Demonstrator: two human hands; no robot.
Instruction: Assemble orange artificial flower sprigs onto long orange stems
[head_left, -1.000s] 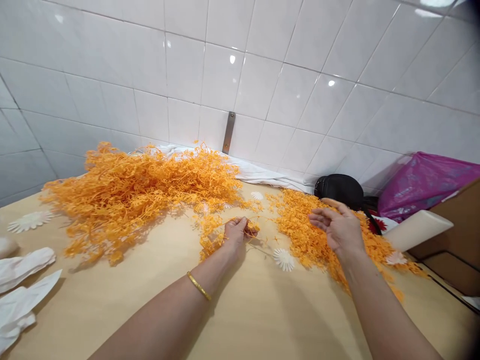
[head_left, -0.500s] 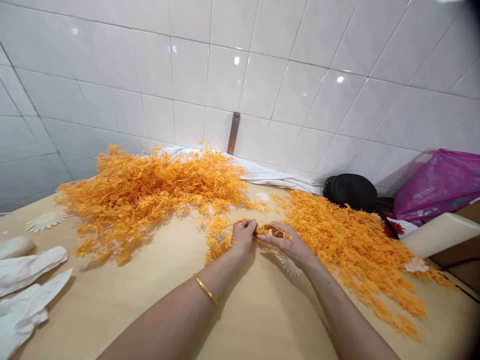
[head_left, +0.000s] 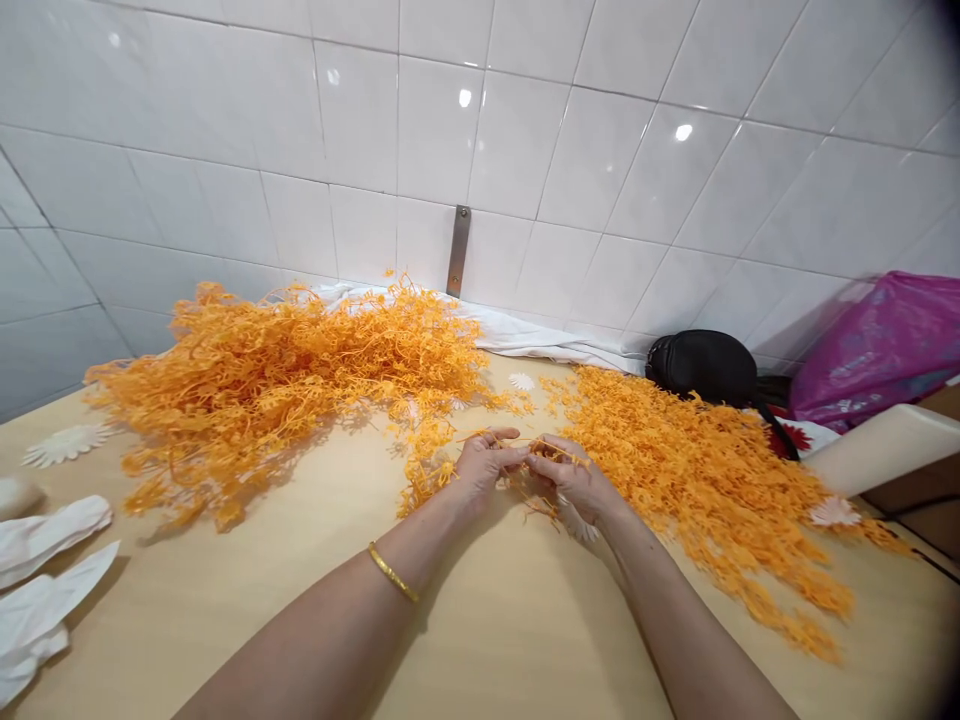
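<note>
My left hand (head_left: 486, 465) and my right hand (head_left: 571, 480) meet at the middle of a light wooden table (head_left: 495, 640), and both pinch thin orange strands of artificial foliage (head_left: 536, 458). A large tangled orange heap (head_left: 285, 390) lies to the left of my hands, and a flatter orange spread (head_left: 697, 490) lies to their right. Under my right hand, a white paper daisy (head_left: 579, 524) is partly hidden. A gold bangle (head_left: 393, 572) circles my left wrist.
White gloves (head_left: 45, 540) lie at the left table edge. A white cloth (head_left: 495, 332) runs along the white tiled wall (head_left: 450, 130), which has a metal bracket (head_left: 458, 250). A black bag (head_left: 701, 365), a pink plastic bag (head_left: 877, 350) and more paper daisies are nearby.
My right hand has moved left from its open pose above the right spread. It now pinches the orange strands close to my left hand.
</note>
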